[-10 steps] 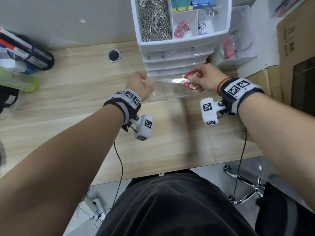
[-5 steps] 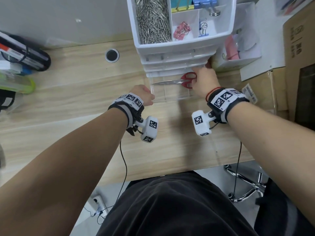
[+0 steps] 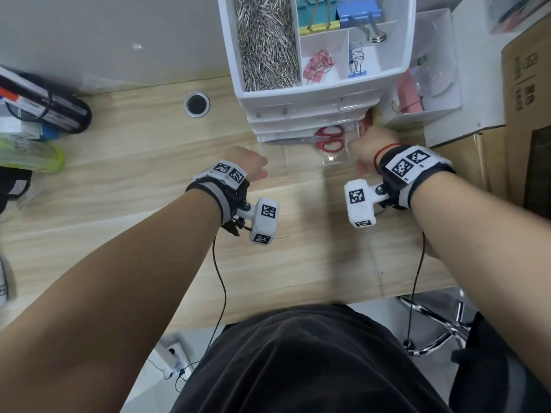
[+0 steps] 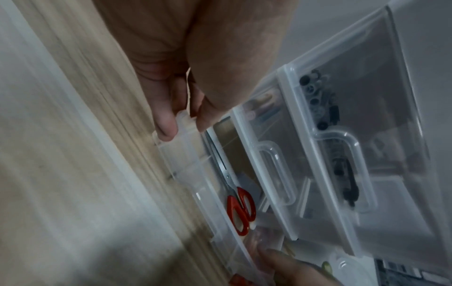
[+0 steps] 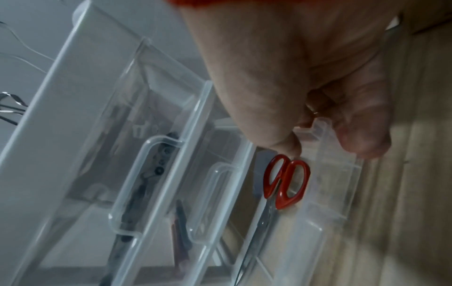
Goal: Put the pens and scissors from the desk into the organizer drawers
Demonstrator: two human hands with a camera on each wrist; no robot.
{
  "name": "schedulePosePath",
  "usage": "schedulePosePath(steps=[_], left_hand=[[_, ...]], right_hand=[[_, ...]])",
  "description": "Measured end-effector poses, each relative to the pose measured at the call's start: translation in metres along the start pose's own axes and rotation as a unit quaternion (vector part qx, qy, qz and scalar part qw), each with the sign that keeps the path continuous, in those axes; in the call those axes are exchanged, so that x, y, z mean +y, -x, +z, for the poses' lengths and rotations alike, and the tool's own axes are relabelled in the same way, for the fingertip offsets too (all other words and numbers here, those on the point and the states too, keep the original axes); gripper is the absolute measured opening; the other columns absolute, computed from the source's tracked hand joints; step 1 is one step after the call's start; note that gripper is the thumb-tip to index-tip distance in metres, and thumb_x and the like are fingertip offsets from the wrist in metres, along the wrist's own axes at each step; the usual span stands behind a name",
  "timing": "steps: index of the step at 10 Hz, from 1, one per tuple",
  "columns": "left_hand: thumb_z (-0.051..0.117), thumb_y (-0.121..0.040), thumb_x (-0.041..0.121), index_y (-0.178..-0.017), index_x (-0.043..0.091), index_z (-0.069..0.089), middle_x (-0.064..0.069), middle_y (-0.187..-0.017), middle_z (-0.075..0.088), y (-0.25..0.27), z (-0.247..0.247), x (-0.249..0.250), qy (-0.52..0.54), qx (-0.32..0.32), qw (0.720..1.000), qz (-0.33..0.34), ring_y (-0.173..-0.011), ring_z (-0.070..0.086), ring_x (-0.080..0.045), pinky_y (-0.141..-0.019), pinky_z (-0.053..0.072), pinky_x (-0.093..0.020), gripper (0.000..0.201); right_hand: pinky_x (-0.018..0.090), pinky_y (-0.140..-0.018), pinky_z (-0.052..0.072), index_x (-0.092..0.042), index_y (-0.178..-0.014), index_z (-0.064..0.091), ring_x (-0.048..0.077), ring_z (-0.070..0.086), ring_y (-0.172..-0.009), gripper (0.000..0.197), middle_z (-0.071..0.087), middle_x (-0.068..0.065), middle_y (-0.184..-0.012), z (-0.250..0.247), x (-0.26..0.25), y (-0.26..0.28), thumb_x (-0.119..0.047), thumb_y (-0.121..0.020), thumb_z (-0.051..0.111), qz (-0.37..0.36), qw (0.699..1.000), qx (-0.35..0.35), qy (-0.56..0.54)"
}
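Observation:
Red-handled scissors [image 3: 328, 140] [image 4: 240, 209] [image 5: 286, 181] lie inside the clear bottom drawer [image 3: 301, 162] of the white organizer [image 3: 313, 96], blades pointing left. The drawer stands partly pulled out over the desk. My left hand [image 3: 253, 165] [image 4: 186, 123] pinches the drawer's front left corner between thumb and finger. At the front right corner, my right hand [image 3: 362, 147] [image 5: 318, 143] pinches the rim just beside the scissor handles. Dark pens [image 4: 337, 160] [image 5: 144, 183] show through an upper drawer, which is pushed in.
The organizer's top tray holds paper clips and binder clips. A white box [image 3: 426, 84] and a cardboard carton [image 3: 524, 84] stand close on the right. A black pencil case [image 3: 44, 108] and a green item [image 3: 29, 153] lie far left. A cable hole [image 3: 196, 104] sits left of the organizer.
A second ago my right hand held the scissors over the open drawer; it laid them inside and let go. Both hands now hold the front corners, and the drawer has slid partly back in.

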State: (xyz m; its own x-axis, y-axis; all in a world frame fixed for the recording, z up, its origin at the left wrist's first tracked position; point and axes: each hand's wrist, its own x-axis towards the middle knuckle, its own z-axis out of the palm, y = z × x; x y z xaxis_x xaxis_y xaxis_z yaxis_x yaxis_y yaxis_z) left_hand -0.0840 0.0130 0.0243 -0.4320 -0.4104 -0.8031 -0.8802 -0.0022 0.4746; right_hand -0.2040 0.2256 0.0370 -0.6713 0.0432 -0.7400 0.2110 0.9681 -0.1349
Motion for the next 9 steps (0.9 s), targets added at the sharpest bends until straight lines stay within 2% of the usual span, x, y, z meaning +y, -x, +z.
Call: schedulePosePath(steps=[1,2,3,4,5,6,7,8,9], left_hand=[[0.076,-0.075,0.045,-0.131,0.009,0.051,-0.002,-0.103,0.068,-0.007,-0.002,0.006,0.038,0.014,0.999,0.023,-0.097,0.066,-0.018,-0.093,0.053,-0.040,0.072],[0.087,-0.068,0.034,-0.143,0.013,0.031,-0.001,-0.117,0.058,-0.010,-0.001,0.013,-0.038,0.061,0.994,0.087,-0.105,0.059,-0.018,-0.091,0.050,-0.030,0.096],[0.085,-0.073,0.020,-0.146,0.011,0.025,0.006,-0.103,0.055,-0.010,-0.005,0.026,-0.096,0.053,0.984,0.142,-0.102,0.056,-0.017,-0.079,0.043,-0.021,0.094],[0.086,-0.071,0.028,-0.138,0.013,0.038,-0.003,-0.119,0.061,-0.016,-0.006,0.035,-0.190,0.097,0.967,0.142,-0.109,0.060,-0.022,-0.080,0.041,-0.023,0.084],[0.083,-0.076,0.032,-0.131,0.008,0.047,-0.004,-0.122,0.061,-0.017,-0.008,0.043,-0.235,0.100,0.958,0.127,-0.112,0.059,-0.023,-0.079,0.039,-0.023,0.070],[0.083,-0.075,0.033,-0.122,0.009,0.057,-0.004,-0.118,0.065,-0.025,-0.011,0.045,-0.247,0.102,0.955,0.130,-0.102,0.060,-0.021,-0.078,0.042,-0.024,0.058],[0.083,-0.074,0.034,-0.122,0.012,0.060,-0.003,-0.119,0.066,-0.033,-0.015,0.042,-0.254,0.102,0.951,0.144,-0.103,0.062,-0.023,-0.079,0.044,-0.026,0.058],[0.082,-0.076,0.037,-0.121,0.011,0.059,-0.003,-0.114,0.066,-0.029,-0.017,0.041,-0.261,0.108,0.946,0.157,-0.092,0.058,-0.020,-0.076,0.043,-0.027,0.058],[0.082,-0.074,0.043,-0.128,0.009,0.053,-0.003,-0.115,0.064,-0.018,-0.018,0.043,-0.276,0.097,0.945,0.147,-0.099,0.061,-0.022,-0.077,0.044,-0.028,0.070]], right_hand=[[0.041,-0.081,0.060,0.000,-0.103,0.063,0.031,0.072,-0.085,0.023,0.072,0.015,-0.094,-0.005,-0.005,-0.006,-0.020,-0.092,0.061,-0.031,0.998,0.018,-0.060],[0.030,-0.063,0.051,-0.007,-0.095,0.061,0.027,0.063,-0.078,0.023,0.064,0.008,-0.083,-0.009,-0.010,-0.012,-0.030,-0.091,0.064,-0.058,0.993,0.046,-0.087],[0.029,-0.067,0.050,-0.007,-0.098,0.060,0.024,0.060,-0.078,0.028,0.060,0.005,-0.080,-0.010,-0.013,-0.013,-0.029,-0.088,0.072,-0.053,0.993,0.049,-0.088],[0.043,-0.092,0.056,0.001,-0.127,0.049,0.034,0.064,-0.107,0.050,0.061,0.018,-0.120,-0.006,-0.013,-0.016,-0.016,-0.086,0.071,-0.037,0.991,0.088,-0.091],[0.048,-0.093,0.056,-0.003,-0.117,0.056,0.036,0.065,-0.107,0.035,0.064,0.017,-0.117,-0.003,-0.012,-0.019,-0.015,-0.087,0.070,-0.053,0.990,0.099,-0.090],[0.047,-0.092,0.056,-0.003,-0.110,0.063,0.036,0.067,-0.105,0.026,0.069,0.016,-0.114,-0.005,-0.013,-0.023,-0.018,-0.090,0.069,-0.057,0.988,0.106,-0.096],[0.047,-0.093,0.055,-0.001,-0.110,0.064,0.036,0.066,-0.105,0.026,0.070,0.017,-0.113,-0.008,-0.014,-0.021,-0.019,-0.091,0.068,-0.057,0.985,0.126,-0.101],[0.049,-0.087,0.057,-0.004,-0.105,0.066,0.037,0.069,-0.098,0.023,0.071,0.016,-0.108,-0.008,-0.011,-0.021,-0.022,-0.093,0.063,-0.070,0.987,0.103,-0.105],[0.039,-0.076,0.055,-0.004,-0.101,0.064,0.033,0.065,-0.089,0.017,0.068,0.015,-0.106,-0.005,-0.008,-0.017,-0.019,-0.093,0.060,-0.074,0.992,0.072,-0.071]])
